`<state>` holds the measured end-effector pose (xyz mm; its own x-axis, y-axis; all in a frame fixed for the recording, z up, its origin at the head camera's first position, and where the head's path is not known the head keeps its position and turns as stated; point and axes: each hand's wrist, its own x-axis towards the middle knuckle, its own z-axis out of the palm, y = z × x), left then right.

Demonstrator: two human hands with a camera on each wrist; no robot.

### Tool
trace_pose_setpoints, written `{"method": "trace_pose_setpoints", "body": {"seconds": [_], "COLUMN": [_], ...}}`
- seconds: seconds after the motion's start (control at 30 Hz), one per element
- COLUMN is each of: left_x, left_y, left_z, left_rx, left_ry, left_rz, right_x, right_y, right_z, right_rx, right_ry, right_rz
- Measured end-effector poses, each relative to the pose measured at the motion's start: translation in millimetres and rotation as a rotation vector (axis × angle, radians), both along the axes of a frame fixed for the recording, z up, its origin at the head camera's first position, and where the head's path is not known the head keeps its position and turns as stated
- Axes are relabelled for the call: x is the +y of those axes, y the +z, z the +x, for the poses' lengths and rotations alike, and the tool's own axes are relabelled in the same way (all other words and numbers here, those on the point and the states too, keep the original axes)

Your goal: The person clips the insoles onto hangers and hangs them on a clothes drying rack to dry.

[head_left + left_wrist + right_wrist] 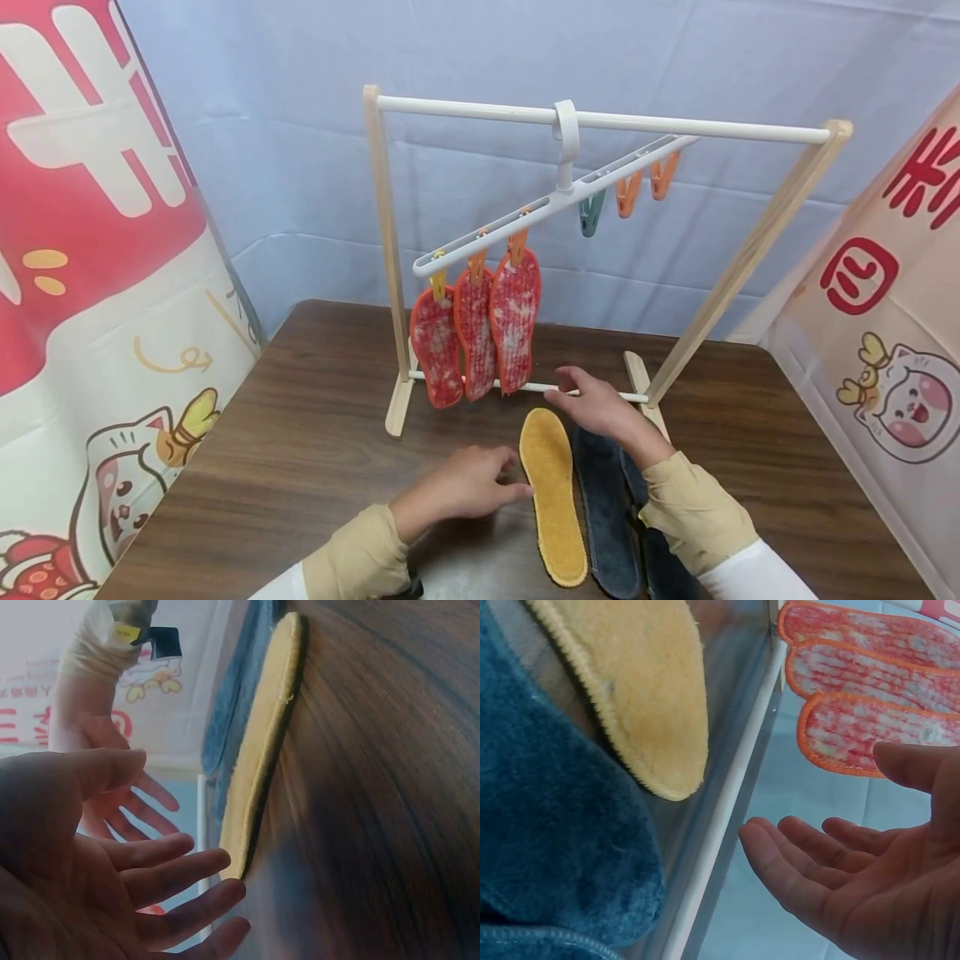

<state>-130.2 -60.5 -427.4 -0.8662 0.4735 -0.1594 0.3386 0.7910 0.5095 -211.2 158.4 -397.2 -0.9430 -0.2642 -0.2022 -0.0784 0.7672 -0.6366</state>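
Observation:
A yellow insole (553, 500) lies flat on the table between my hands. To its left is my left hand (474, 483), fingers loosely spread and holding nothing; its thumb tip is right at the insole's edge in the head view. My right hand (592, 404) hovers beyond the insole's far end with relaxed fingers and nothing in its grasp, as the palm (900, 892) in the right wrist view shows. Dark blue insoles (609, 517) lie right of the yellow one, partly hidden by my right forearm. Three red-and-white insoles (517, 325) with orange edging hang from clips at the left.
A white clip hanger (495, 244) hangs slanted from the white top bar (697, 127) of a wooden-sided rack. Toward its far end dangle a green clip (591, 214) and two orange clips (628, 196). The rack's low crossbar (540, 387) runs behind my right hand.

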Motion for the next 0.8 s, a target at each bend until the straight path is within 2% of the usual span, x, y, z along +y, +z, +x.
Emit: {"method": "trace_pose_setpoints", "body": {"seconds": [0.3, 0.8], "left_x": [3, 10], "left_y": [-2.7, -2.9], "left_z": [1.4, 7.3], "left_rx": [-0.017, -0.042], "left_ry": [-0.076, -0.094], "left_rz": [-0.044, -0.083], "right_x": [-2, -4], "right_y": [-11.1, -21.5], "right_z": [1.7, 2.7], "right_rx": [-0.022, -0.022], "right_ry": [0.021, 0.021], "right_rz": [0.028, 0.088]}}
